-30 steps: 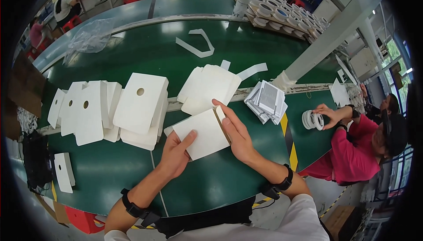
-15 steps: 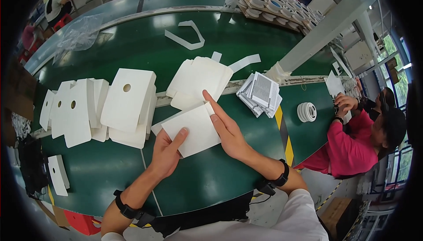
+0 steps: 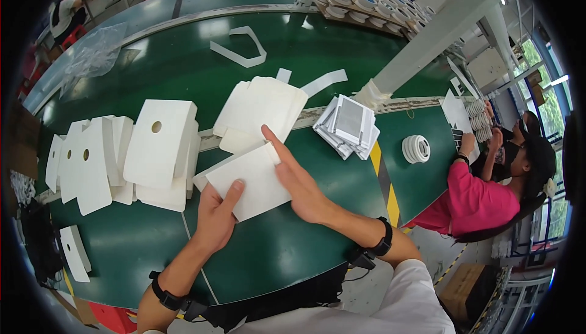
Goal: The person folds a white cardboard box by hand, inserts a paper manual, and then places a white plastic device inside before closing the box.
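"I'm on the head view from my desk. What takes up most of it?"

"The green table (image 3: 140, 261). I see a pale post (image 3: 436, 38) slanting up beyond it on the right, and a co-worker in a pink top (image 3: 482, 203) at its right end."

"And on the surface?"

"On the left I have a row of white holed cartons (image 3: 160, 145), leaning on and overlapping one another. Right of them lies a pile of white card pieces (image 3: 265, 105)."

"Where's the piece in hand?"

"The white box (image 3: 259, 190) is tilted over the near middle of the table, just this side of that pile. I can't tell whether its underside touches the table."

"How are the hands?"

"The left hand (image 3: 217, 215) is closed on the box's lower left part, thumb across the top face; its other fingers are mostly hidden from me. The right hand (image 3: 297, 184) is nearly flat, fingers outstretched, laid along the right edge without wrapping round it."

"Anything smaller?"

"To the right, a loose stack of printed sheets (image 3: 348, 123), then, well apart from the hands, a little group of white rings (image 3: 415, 149)."
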`<state>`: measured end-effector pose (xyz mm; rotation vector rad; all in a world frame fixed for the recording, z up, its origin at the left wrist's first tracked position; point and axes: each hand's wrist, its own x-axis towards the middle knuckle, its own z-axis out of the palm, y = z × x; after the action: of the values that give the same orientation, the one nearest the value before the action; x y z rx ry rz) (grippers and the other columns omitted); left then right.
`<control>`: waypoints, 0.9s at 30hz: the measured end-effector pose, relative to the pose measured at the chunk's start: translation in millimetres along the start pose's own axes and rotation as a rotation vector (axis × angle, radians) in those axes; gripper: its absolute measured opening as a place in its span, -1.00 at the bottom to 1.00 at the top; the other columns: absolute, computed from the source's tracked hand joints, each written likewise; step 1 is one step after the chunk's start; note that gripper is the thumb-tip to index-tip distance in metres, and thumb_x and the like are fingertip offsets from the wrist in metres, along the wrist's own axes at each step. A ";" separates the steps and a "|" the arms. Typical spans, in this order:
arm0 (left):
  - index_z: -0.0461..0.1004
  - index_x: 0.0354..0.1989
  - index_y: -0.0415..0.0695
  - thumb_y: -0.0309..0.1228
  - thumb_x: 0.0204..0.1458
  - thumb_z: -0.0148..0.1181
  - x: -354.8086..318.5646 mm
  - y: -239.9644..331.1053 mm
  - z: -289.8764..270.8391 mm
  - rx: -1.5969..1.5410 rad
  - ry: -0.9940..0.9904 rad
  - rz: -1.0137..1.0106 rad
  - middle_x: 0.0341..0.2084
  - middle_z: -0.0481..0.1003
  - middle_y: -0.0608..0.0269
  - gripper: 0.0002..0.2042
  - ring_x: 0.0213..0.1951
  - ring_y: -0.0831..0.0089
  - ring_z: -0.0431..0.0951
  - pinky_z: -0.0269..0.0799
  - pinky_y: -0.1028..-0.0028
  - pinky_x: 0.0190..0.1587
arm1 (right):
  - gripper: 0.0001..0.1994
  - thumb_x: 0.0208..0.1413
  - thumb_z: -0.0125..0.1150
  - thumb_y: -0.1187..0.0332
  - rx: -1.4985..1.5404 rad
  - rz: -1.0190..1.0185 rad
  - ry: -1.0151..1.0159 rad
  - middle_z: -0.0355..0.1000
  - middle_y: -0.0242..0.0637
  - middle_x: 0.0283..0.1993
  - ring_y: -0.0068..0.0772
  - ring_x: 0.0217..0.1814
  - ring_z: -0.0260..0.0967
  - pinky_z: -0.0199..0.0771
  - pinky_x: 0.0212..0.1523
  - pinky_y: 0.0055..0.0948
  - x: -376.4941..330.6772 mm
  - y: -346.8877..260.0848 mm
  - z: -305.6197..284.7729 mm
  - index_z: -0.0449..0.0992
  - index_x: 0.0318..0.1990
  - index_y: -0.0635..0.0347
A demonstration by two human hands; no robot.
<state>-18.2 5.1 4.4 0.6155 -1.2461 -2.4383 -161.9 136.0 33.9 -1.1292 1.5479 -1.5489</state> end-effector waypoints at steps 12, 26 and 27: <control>0.33 0.23 -0.27 -0.40 0.34 0.08 0.8 -0.4 -9.5 0.088 -0.040 0.052 0.05 0.51 0.19 -0.65 0.01 0.51 0.54 0.50 0.44 0.05 | -0.31 0.45 -0.23 0.11 -0.003 -0.022 0.016 -0.30 -0.21 0.64 -0.30 0.63 -0.24 -0.28 0.55 -0.31 1.2 4.6 4.2 -0.28 0.56 0.21; 0.34 0.22 -0.27 -0.39 0.34 0.07 3.9 9.5 -12.0 -0.083 -0.103 -0.091 0.05 0.52 0.19 -0.66 0.05 0.48 0.54 0.50 0.41 0.09 | -0.31 0.28 -0.31 0.38 0.041 -0.120 -0.131 -0.27 -0.10 0.64 -0.24 0.63 -0.23 -0.30 0.55 -0.34 3.4 12.2 -10.2 -0.26 0.55 0.31; 0.34 0.22 -0.27 -0.39 0.34 0.07 3.9 10.9 -11.2 -0.082 -0.097 -0.091 0.05 0.52 0.18 -0.66 0.05 0.48 0.54 0.50 0.41 0.09 | -0.30 0.29 -0.29 0.34 0.009 -0.099 -0.143 -0.26 -0.11 0.63 -0.26 0.62 -0.20 -0.28 0.54 -0.35 4.8 10.8 -13.1 -0.27 0.54 0.34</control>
<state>-14.7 -10.5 6.6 0.5488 -1.1703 -2.6083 -177.0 136.3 24.8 -1.3000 1.4074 -1.5022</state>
